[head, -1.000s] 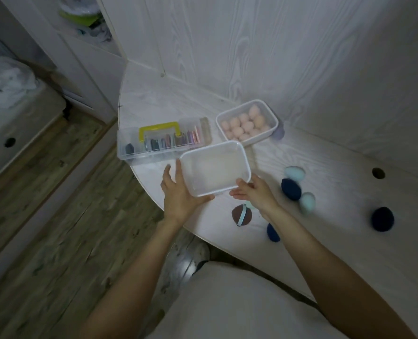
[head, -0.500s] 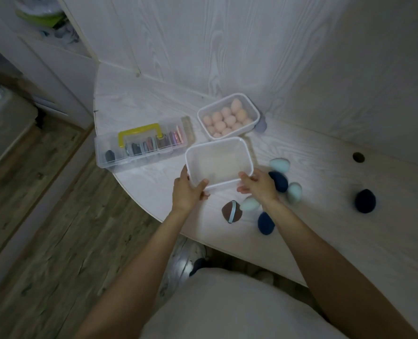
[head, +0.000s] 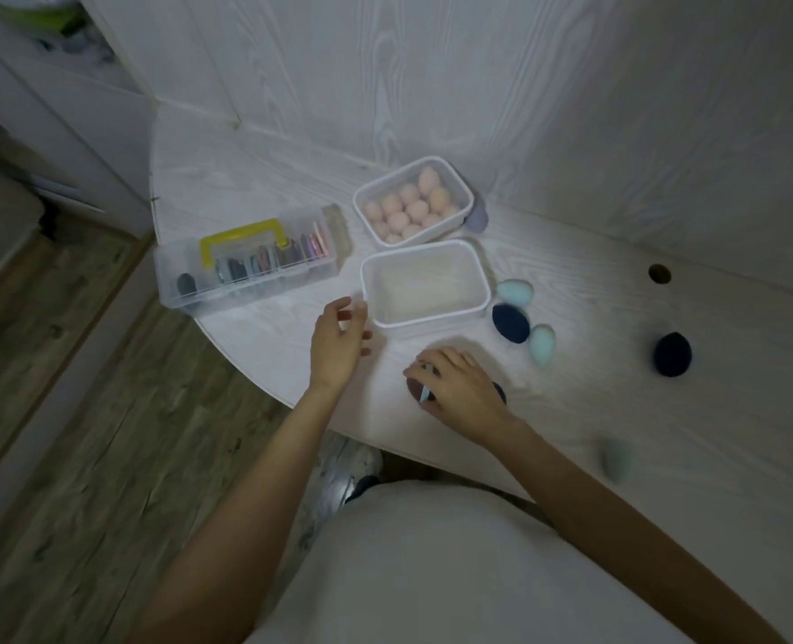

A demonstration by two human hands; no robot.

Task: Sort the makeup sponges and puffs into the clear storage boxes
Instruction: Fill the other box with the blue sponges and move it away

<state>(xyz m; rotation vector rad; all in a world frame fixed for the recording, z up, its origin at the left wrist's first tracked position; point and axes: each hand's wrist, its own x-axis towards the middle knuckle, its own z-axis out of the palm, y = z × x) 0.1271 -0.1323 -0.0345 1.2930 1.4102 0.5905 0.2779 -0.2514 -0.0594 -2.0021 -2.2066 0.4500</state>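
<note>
Mostly hidden: brown puff point(head: 417, 388) under right hand point(head: 462, 390); grip unclear.

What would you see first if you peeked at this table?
Probably the clear box packed with pink sponges at the back of the white table, by the wall. Right in front of it sits an empty clear box, with dark blue and pale blue sponges loose beside it on the right. Nearer the table's edge, the right hand covers a brown puff, and the left hand hovers open by the empty box.
</note>
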